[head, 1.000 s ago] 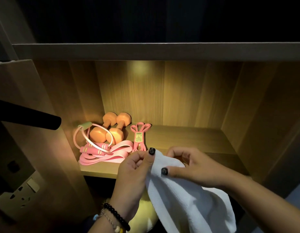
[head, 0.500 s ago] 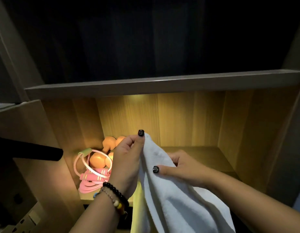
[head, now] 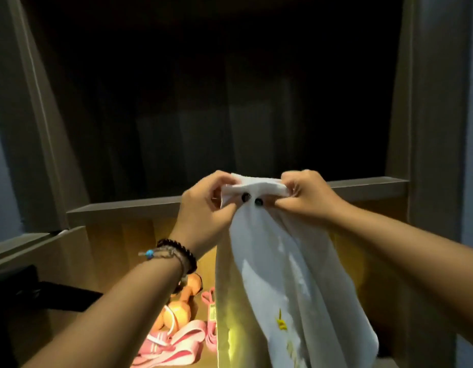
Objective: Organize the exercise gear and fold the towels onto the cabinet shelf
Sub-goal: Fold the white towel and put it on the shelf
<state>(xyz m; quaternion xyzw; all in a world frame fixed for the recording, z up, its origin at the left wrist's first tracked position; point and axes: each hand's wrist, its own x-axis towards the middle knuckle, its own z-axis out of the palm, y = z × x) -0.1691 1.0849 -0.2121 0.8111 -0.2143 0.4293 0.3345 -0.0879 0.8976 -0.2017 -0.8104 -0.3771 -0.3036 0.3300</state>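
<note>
both hands, left hand (head: 203, 205) and right hand (head: 307, 197), pinch the top edge of the white towel (head: 277, 274) close together so it hangs straight for folding, with the pink bands (head: 174, 341) and orange dumbbells (head: 177, 314) below the left wrist.

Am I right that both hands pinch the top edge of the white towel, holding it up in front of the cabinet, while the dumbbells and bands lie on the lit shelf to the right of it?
Not quite: the orange dumbbells and pink bands lie to the left of the white towel, as the head view shows. The left hand and right hand do pinch its top edge.
</note>
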